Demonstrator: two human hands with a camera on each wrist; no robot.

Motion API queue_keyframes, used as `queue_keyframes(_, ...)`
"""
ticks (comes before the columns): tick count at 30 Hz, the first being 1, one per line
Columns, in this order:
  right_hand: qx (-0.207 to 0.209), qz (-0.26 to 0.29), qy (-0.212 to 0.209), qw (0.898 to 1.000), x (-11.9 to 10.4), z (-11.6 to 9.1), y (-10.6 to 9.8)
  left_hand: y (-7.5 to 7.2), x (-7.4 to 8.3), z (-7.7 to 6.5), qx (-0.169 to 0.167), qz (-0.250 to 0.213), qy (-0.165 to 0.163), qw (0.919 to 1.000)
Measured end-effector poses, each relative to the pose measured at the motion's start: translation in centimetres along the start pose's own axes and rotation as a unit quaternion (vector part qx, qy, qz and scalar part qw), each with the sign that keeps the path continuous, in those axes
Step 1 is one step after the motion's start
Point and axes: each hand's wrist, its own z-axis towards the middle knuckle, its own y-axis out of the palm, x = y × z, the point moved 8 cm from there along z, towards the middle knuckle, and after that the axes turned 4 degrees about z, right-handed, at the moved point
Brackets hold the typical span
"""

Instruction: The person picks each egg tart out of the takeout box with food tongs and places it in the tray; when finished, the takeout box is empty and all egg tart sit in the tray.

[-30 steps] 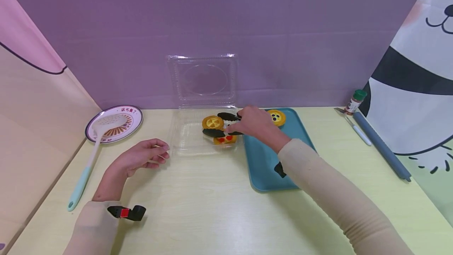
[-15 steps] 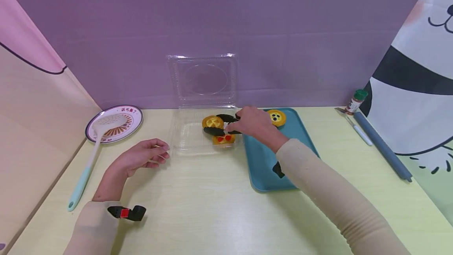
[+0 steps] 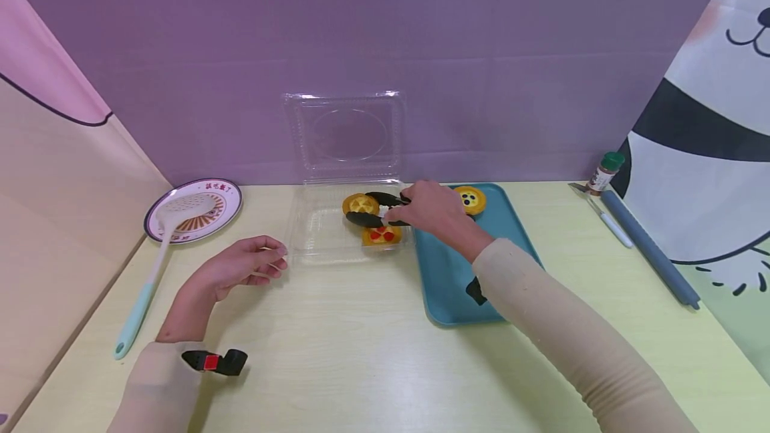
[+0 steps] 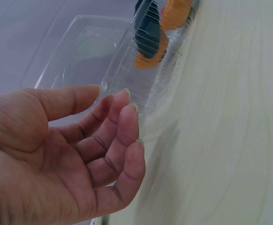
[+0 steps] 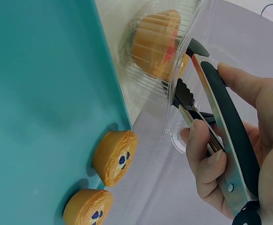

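Two tarts [image 3: 381,235] in the clear box [image 3: 319,229] mid-frame; right hand [image 3: 434,209] grips tongs [image 3: 363,220] dipped inside; left hand [image 3: 248,264] just relaxed, lower left; two blueberry tarts [image 5: 115,158] on the tray [image 3: 454,289], right of centre

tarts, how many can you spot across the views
4: a yellow-topped tart and a red-topped tart in the clear container, plus two blue-dotted tarts on the teal tray. The right hand could hide more.
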Motion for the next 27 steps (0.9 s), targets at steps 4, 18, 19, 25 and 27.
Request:
queue_keyframes(4, 0.004, 0.001, -0.004, 1.000, -0.2, -0.1, -0.1, 0.0, 0.1, -0.1, 0.002, 0.000, -0.001, 1.0000)
queue_keyframes(18, 0.027, 0.024, -0.021, 0.999, -0.5, -0.5, -0.7, 0.0, -0.1, 0.1, -0.001, -0.001, 0.004, 1.0000)
queue_keyframes(19, 0.030, 0.025, -0.023, 0.999, -0.5, -0.6, -0.8, -0.1, -0.1, 0.1, -0.001, -0.001, 0.004, 1.0000)
queue_keyframes(25, 0.052, 0.019, -0.030, 0.998, -0.6, -0.9, -1.1, -0.1, -0.1, 0.0, -0.001, -0.001, 0.003, 1.0000)
queue_keyframes(27, 0.058, 0.018, -0.031, 0.998, -0.5, -1.0, -1.3, -0.1, -0.1, 0.1, -0.002, -0.001, 0.005, 1.0000)
